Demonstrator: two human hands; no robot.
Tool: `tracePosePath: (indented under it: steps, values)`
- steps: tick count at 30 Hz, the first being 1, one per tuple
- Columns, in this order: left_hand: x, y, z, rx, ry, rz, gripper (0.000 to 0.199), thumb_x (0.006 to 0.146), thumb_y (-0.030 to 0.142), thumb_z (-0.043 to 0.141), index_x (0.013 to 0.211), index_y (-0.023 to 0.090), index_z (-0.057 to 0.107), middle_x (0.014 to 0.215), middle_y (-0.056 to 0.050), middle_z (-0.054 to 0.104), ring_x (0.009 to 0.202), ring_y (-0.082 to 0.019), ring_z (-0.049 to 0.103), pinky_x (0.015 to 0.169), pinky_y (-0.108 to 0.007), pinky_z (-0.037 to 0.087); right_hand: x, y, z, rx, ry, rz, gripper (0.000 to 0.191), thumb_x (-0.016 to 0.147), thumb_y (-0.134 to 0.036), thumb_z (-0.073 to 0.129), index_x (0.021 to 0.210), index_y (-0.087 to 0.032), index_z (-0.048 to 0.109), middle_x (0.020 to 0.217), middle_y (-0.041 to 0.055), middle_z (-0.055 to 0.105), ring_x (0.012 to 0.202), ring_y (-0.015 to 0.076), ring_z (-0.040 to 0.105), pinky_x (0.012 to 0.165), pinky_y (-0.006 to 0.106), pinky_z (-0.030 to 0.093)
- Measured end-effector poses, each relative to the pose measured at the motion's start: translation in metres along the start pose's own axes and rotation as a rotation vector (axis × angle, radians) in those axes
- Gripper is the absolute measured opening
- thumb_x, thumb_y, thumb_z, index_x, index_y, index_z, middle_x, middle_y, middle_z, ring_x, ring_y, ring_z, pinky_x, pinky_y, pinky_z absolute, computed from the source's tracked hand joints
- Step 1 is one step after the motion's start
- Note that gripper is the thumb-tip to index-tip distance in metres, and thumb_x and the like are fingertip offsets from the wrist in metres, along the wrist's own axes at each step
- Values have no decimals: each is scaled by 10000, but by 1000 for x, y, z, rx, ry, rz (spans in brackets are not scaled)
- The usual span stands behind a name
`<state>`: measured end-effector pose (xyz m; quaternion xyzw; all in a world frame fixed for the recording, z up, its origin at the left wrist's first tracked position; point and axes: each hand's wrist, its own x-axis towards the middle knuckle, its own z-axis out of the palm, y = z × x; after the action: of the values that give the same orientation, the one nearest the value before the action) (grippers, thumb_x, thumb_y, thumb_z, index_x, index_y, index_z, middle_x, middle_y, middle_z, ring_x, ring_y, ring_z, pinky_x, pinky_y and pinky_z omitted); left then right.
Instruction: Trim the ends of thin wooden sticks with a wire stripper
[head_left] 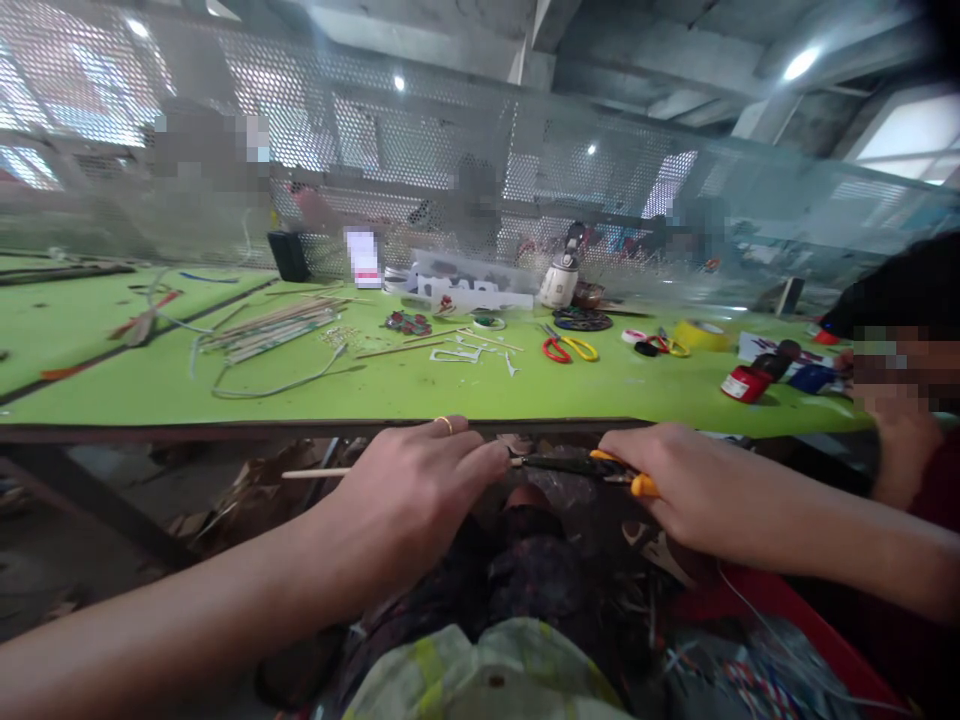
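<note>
My left hand point(427, 480), with a ring on one finger, is closed around a thin wooden stick point(315, 473) below the front edge of the green table point(360, 398). The stick's pale end sticks out to the left. On the right, my right hand point(667, 475) grips the orange handles of a pair of scissors point(577, 465). Their dark blades point left and reach the tip of the stick beside my left fingertips. Whether the blades touch the stick is hard to tell.
Several sticks point(285, 325) and a white cable point(277, 388) lie at left on the table. Red-and-yellow scissors point(568, 347), yellow tape point(701, 335) and a red jar point(745, 383) are farther right. A person point(911, 400) sits at the right edge. A red bin point(810, 610) stands below.
</note>
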<state>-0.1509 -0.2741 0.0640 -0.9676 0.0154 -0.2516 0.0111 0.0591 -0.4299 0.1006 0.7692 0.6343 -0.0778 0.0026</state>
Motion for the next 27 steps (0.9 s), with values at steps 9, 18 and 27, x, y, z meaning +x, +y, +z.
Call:
tracePosePath:
  steps: [9,18,27]
  values:
    - [9,-7,-12,-683,-470,-392,356,998,239,374,709,163,567,621,49,582,545,-69,478,530,-172,365,-4,-4,3,-111,89,-48,297,728,18,509,889,-183,657,842,60,694,755,205,656,664,301,414]
    - [-4,6,2,255,61,151,124,945,132,472,883,116,578,696,-28,545,653,-194,465,599,-316,377,-1,2,1,11,-15,-17,328,723,-5,497,921,-199,674,835,71,729,815,223,679,642,275,407]
    - [7,-1,-5,-387,-271,-256,309,1003,269,394,824,177,629,711,16,637,624,-119,541,598,-234,395,-2,0,5,-89,85,-46,277,712,13,533,866,-180,659,816,54,709,724,180,656,621,261,391]
